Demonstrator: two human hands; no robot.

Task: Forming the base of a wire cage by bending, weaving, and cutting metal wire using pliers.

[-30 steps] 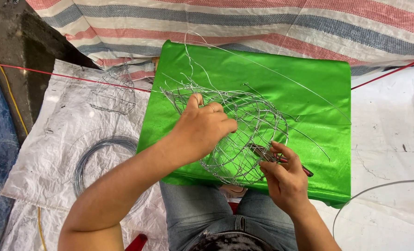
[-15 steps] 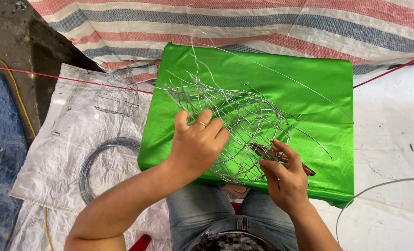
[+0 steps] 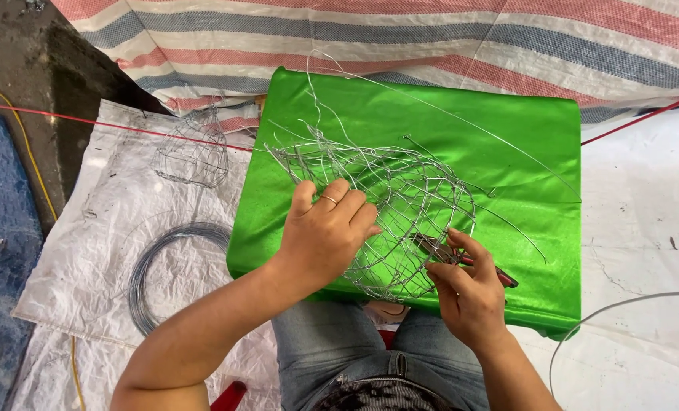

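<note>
A half-built wire mesh basket [image 3: 400,205] lies on a green cloth-covered surface [image 3: 522,144], with loose wire ends sticking up and out to the right. My left hand [image 3: 328,236] rests on the basket's left side, fingers curled over the mesh; a ring is on one finger. My right hand [image 3: 469,293] grips a pair of red-handled pliers [image 3: 461,259] whose jaws touch the basket's lower right rim.
A finished small wire cage [image 3: 193,156] and a coil of grey wire [image 3: 164,266] lie on a white sack at left. A striped tarp [image 3: 431,38] covers the back. A red cord [image 3: 88,122] and a yellow cable [image 3: 27,144] run at left.
My left hand has slid down and toward me over the basket. The view has shifted, bringing the small wire cage into sight. The right hand holds still with the pliers.
</note>
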